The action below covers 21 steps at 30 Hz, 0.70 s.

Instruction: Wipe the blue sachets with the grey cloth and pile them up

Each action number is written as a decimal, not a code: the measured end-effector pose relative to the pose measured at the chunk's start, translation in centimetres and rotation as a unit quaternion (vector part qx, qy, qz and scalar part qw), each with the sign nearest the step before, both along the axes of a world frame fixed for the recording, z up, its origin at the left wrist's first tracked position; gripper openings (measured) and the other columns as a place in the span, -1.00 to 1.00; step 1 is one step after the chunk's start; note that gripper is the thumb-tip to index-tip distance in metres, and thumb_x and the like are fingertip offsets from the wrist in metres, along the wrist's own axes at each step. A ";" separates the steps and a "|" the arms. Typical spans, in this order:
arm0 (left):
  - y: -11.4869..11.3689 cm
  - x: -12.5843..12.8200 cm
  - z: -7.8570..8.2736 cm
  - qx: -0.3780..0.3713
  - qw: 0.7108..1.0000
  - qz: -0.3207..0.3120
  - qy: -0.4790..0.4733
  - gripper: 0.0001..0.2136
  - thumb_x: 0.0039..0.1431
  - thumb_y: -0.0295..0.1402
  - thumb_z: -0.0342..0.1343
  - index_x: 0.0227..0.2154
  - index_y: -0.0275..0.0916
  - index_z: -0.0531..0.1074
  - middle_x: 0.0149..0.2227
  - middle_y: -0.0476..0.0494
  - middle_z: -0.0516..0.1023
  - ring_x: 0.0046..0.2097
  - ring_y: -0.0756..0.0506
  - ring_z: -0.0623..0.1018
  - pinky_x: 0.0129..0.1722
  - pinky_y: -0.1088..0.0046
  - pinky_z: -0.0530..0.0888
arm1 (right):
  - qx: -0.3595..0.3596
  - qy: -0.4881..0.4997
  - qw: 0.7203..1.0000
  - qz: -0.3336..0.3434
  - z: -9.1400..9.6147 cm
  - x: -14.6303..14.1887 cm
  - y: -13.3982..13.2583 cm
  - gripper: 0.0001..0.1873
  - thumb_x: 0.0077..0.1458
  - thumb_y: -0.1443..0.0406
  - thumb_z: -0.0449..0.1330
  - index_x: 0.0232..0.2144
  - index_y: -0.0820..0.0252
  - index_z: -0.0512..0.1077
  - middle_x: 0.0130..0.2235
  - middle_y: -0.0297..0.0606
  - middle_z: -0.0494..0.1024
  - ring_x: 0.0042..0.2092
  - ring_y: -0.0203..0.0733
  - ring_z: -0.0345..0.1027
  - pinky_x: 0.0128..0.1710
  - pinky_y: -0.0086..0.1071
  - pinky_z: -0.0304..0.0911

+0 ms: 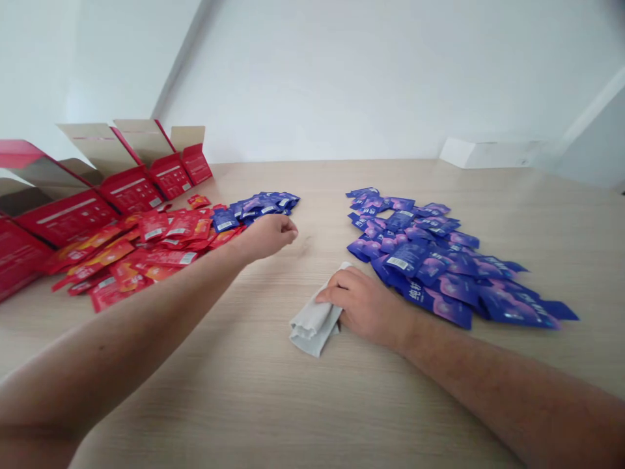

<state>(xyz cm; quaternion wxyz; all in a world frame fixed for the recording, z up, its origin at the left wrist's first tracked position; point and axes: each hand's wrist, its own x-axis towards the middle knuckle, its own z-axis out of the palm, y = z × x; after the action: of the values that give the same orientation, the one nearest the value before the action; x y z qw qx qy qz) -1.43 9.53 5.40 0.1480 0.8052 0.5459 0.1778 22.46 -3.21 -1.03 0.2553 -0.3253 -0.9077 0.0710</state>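
Note:
My right hand (pixel 365 301) rests on a folded grey cloth (pixel 313 322) in the middle of the wooden table (pixel 312 391), fingers curled over and gripping the cloth. My left hand (pixel 271 233) reaches forward, fingers closed in a loose fist, beside a small heap of blue sachets (pixel 258 207). Whether it holds anything is hidden. A large pile of blue and purple sachets (pixel 439 260) lies just right of my right hand.
Several red sachets (pixel 141 251) are spread at the left. Behind them stand open red cartons (pixel 131 176) with raised flaps. A white box (pixel 488 153) lies at the far right by the wall.

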 end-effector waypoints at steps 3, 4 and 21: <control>0.4 6.0 -1.4 -0.029 0.997 -0.069 0.022 -0.81 0.15 -0.29 0.07 -0.31 -0.24 0.55 -0.36 -0.12 0.60 -0.39 -0.04 0.51 -0.40 0.50 0.34 | -0.002 -0.006 1.000 -0.005 0.0 0.5 0.0 -0.57 0.08 0.56 0.18 -0.04 0.14 0.53 -0.16 -0.18 0.49 -0.08 -0.09 0.29 -0.03 -0.21 0.25; 0.8 7.7 -1.8 -0.021 0.997 -0.065 0.033 -0.81 0.14 -0.31 0.06 -0.31 -0.24 0.55 -0.36 -0.13 0.61 -0.38 -0.05 0.51 -0.39 0.48 0.35 | 0.000 -0.009 1.000 -0.007 0.0 0.7 0.0 -0.58 0.08 0.55 0.18 -0.05 0.13 0.54 -0.16 -0.19 0.49 -0.08 -0.09 0.29 -0.04 -0.21 0.24; 6.1 21.2 -4.3 -0.065 0.994 -0.045 0.072 -0.77 -0.03 -0.17 0.26 -0.47 -0.26 0.54 -0.39 -0.26 0.59 -0.11 -0.23 0.57 -0.23 0.47 0.41 | 0.023 -0.039 0.999 0.000 -0.5 2.6 1.0 -0.66 0.06 0.49 0.23 -0.11 0.11 0.54 -0.14 -0.19 0.49 -0.04 -0.06 0.27 -0.01 -0.20 0.19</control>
<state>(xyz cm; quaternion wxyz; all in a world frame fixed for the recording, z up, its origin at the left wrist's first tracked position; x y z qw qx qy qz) 19.78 15.67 1.07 0.1682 0.8282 0.5291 0.0765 25.02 -2.24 -1.51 0.2277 -0.3217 -0.9183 0.0371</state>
